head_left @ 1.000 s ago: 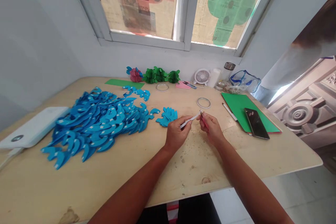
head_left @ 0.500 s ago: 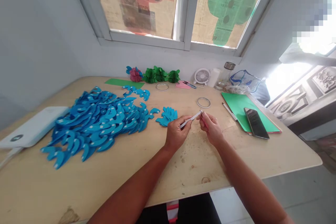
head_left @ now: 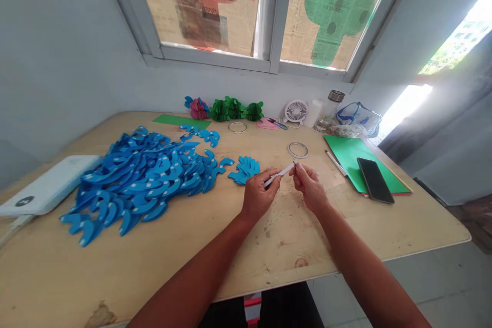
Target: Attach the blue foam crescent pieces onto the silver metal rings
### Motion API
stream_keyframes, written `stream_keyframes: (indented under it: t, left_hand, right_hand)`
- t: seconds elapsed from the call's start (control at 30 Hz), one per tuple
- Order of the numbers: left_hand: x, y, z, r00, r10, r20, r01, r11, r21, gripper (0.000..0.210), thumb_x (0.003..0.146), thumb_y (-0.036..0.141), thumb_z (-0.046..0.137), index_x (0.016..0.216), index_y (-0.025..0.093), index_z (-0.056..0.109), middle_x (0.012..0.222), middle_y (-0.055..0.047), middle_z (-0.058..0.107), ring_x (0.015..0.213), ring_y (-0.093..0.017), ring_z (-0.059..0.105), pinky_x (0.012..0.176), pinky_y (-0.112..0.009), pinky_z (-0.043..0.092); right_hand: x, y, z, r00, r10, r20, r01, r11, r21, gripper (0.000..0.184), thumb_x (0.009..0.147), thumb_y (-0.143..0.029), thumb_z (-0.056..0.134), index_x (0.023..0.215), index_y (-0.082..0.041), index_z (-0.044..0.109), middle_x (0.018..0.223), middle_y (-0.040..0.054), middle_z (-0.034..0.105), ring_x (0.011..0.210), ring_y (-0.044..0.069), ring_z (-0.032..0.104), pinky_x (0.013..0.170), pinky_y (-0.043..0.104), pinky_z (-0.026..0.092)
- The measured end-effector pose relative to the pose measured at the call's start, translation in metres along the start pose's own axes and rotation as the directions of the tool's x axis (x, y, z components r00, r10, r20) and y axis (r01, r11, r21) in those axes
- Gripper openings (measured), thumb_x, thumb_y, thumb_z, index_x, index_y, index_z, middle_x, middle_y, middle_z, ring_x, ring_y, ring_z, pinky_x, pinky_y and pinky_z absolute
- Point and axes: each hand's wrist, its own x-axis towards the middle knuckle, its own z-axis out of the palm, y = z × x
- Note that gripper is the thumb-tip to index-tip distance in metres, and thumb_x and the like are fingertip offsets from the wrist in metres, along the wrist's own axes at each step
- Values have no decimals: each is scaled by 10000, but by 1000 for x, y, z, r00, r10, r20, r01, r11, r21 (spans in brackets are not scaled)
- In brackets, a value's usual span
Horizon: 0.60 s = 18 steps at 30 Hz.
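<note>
The fingers of the left hand (head_left: 261,193) pinch a white strip (head_left: 285,170), thumb against fingertips, and its free end slants up to the right hand (head_left: 310,187). There the fingers are curled together around a dark-tipped tool (head_left: 294,163), mostly hidden, whose point meets or nearly meets that end; I cannot tell which. Both hands are held over the counter (head_left: 200,261). Just left of the left hand lies a small fan of blue pieces (head_left: 244,170), and beyond it a large pile of blue curved pieces (head_left: 154,169). Many in the pile show small white squares, so that part looks well advanced, though overlaps hide how many lack them. The strip appears to be in one length, so the work on it seems unfinished. A white ring (head_left: 298,157) lies just past the right hand, with a pen (head_left: 336,164) and a phone (head_left: 375,180) on green sheets (head_left: 348,156) farther right. Against the wall stand green paper figures (head_left: 234,109) and a pink one (head_left: 199,109), apparently complete.
</note>
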Motion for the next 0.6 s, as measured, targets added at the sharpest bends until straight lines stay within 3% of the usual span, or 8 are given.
stream_keyframes:
  t: [0.17,0.43,0.6]
  left_hand:
    - [0,1,-1,1000,26,6,-26,1000,7,172,774,221,553,876,176,684,813,-34,703,699,-139,630,607,-206,473]
    - [1,3,-2,1000,-4,8,4,1000,18,166,773,229,557,858,174,688,761,-23,703,650,-133,626,577,-205,465]
    - [1,3,-2,1000,-8,-6,8,1000,26,165,777,234,556,855,176,688,748,-17,699,624,-125,614,572,-207,461]
  right_hand:
    - [2,1,0,999,-16,-48,15,999,-34,391,723,-543,587,648,-160,569,430,-85,276,403,48,202,385,214,123]
    - [1,0,2,991,-49,-125,34,992,-122,395,718,-551,578,625,-168,557,416,-86,286,398,57,215,404,227,137]
    - [0,1,3,992,-60,-115,44,989,-140,393,736,-551,559,655,-166,565,429,-82,294,409,63,222,409,229,137]
